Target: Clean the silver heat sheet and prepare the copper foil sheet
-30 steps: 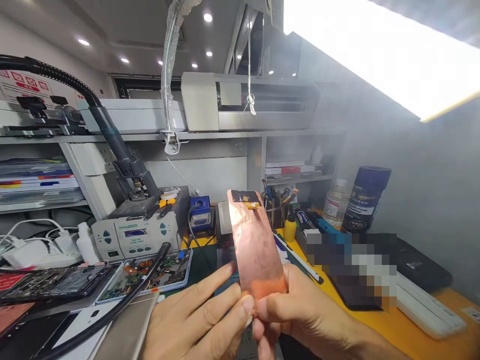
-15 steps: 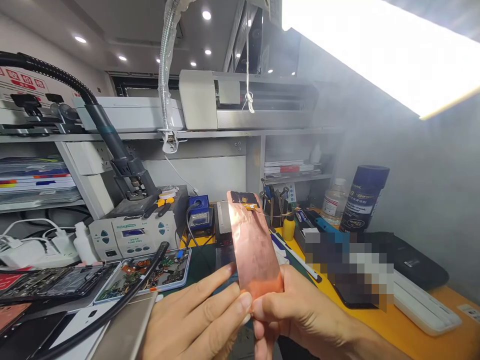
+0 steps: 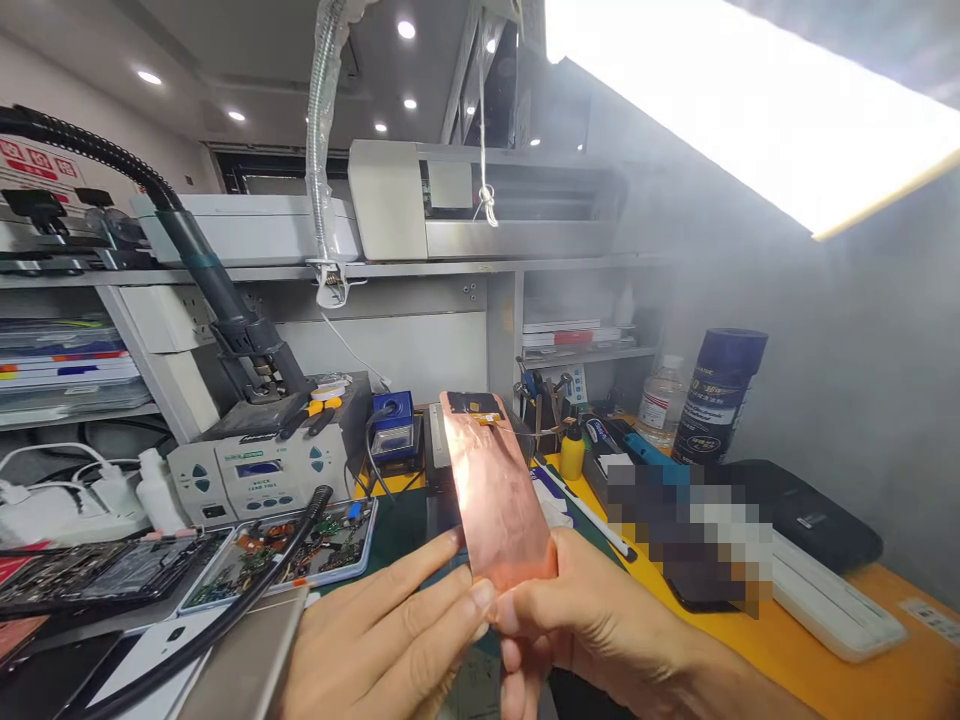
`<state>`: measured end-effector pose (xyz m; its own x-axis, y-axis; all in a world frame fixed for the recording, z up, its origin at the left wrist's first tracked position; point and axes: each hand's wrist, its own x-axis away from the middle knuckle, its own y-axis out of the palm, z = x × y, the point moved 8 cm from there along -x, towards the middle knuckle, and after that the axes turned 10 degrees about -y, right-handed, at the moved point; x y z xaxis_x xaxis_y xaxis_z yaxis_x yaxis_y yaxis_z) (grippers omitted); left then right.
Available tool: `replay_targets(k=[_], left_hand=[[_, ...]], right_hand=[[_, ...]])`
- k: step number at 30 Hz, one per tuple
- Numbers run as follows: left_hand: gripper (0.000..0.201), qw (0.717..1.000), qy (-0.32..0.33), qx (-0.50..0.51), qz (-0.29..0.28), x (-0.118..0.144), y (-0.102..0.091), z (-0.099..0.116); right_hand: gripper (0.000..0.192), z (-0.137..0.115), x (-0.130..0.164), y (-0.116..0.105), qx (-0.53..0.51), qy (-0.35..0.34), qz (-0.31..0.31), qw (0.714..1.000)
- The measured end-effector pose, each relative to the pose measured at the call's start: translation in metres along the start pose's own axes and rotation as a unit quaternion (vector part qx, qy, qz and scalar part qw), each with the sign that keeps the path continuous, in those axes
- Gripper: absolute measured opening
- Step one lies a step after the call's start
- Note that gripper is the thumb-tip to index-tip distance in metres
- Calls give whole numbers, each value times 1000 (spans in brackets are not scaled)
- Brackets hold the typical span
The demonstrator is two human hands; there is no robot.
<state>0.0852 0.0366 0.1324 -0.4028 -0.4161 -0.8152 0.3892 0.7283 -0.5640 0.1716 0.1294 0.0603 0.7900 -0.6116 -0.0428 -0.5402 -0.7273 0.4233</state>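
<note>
A person held a thin copper-coloured panel (image 3: 496, 490) upright above a cluttered bench (image 3: 825, 670), gripping only its lower edge. The panel seemed stiff but very thin, so pinching it at one end probably risked bending or creasing it, and the small dark flex connector (image 3: 474, 403) at its free top end could likely snag or tear if the panel tipped toward the tool holder (image 3: 541, 405) behind it. A slip would likely have dropped it onto the green mat (image 3: 409, 525) below or the tray of circuit boards (image 3: 296, 545) to the left. The right hand (image 3: 592, 620) had its grip closed on the panel's bottom corner, thumb in front and fingers hidden behind. The left hand (image 3: 390, 640) had its grip closed on the bottom edge too, thumb tip pressed beside the right thumb, while its index finger lay extended along the panel's left edge, touching it. A soldering station (image 3: 259, 470) stood well apart at the back.
</note>
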Motion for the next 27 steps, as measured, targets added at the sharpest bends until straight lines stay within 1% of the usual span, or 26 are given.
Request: replay_targets(k=[4,9,13,19,27], left_hand=[[24,1000,-7,1,-1,0,1,-1],[24,1000,-15,-4,-2,1,2,0],[25,1000,-8,-2,-9,1,3,1],[27,1000,-20,3,-14,1,3,-1],[24,1000,-26,11,0,1,4,0]], right_hand=[[17,1,0,0,-3,11,0,1000],[15,2,-1,-1,-18,7,14,1000],[14,5,-1,-3,-24,10,11,1000],[14,6,-1,-3,-20,23,10,999],[14,9,-2,-5,-30,37,13,999]])
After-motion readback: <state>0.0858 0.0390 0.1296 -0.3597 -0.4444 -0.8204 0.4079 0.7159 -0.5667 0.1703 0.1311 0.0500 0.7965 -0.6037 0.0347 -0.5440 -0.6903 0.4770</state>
